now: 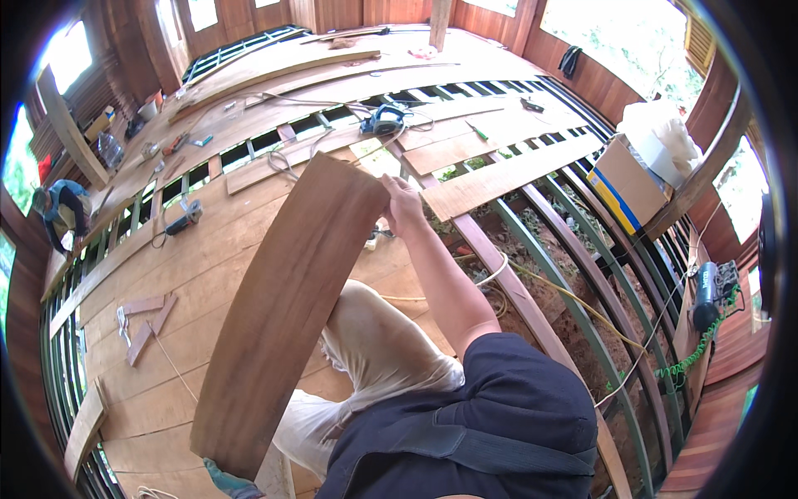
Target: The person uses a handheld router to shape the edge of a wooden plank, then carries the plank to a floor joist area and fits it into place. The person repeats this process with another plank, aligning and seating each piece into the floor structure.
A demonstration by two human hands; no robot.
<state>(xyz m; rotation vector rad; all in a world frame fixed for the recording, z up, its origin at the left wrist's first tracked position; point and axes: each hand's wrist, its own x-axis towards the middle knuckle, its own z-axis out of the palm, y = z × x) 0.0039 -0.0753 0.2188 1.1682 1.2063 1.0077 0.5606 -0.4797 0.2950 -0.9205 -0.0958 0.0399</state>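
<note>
Over the person's bent knee (370, 324), a wide brown board (287, 308) slants from upper right to lower left. The right hand (403, 206) has its fingers closed on the board's upper right edge — pinching it near the corner, with the arm stretched out. At the lower end, what may be the left hand (229, 480) in a teal covering peeks out; too little shows to tell its grip. A board this long probably handles best with support near both ends, so that it does not twist out of one hand. Footing matters too: floor planks (208, 266) lie to the left, while gaps open between the beams (534, 314) on the right — weight is best placed over the planks.
</note>
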